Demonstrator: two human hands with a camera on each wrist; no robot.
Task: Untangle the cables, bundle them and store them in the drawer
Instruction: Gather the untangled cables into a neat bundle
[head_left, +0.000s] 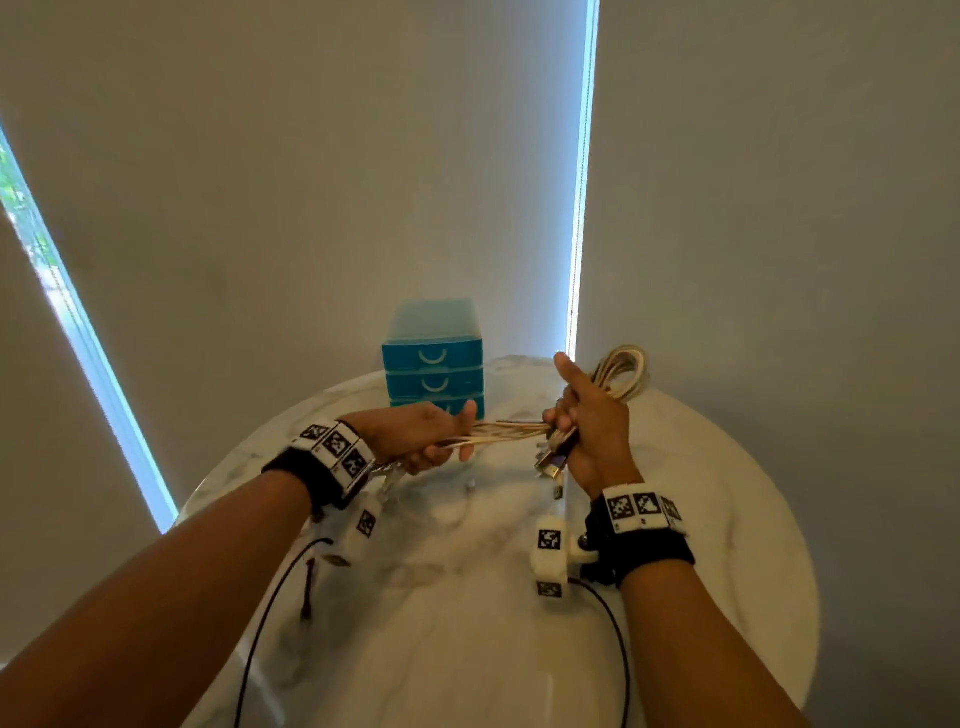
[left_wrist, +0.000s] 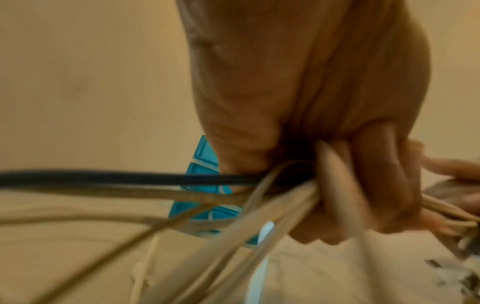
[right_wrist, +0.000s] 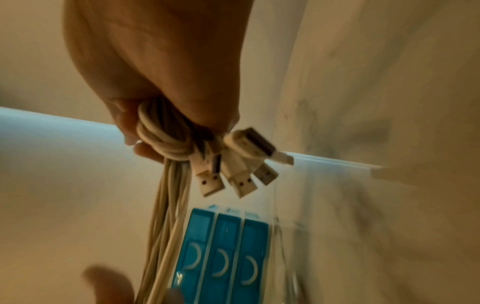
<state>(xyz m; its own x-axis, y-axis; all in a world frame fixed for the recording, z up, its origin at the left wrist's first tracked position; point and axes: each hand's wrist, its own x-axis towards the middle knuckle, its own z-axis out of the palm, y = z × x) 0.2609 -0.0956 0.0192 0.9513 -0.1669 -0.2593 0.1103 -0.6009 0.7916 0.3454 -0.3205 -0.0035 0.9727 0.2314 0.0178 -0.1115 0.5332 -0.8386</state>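
**Both hands on the cable bundle, drawers shut**

Your forearms fill the near edge of the head view, tagged wristbands on both. Your left hand (head_left: 422, 436) is closed around the white cables (head_left: 498, 434), fingers curled over the strands; the left wrist view confirms the grip (left_wrist: 337, 185), with a dark cable running through the same fist. Your right hand (head_left: 589, 421) clamps the other end, thumb sticking up, a looped coil of the same cables poking out above the fist and USB plugs (right_wrist: 226, 176) hanging below it. The strands stretch nearly level between the two hands, above the round marble table (head_left: 727, 519). One loose connector lies on the tabletop under the span. The blue drawer unit (head_left: 434, 364) stands at the table's far edge, behind your left hand, its visible drawers closed. Wrist views are blurred.
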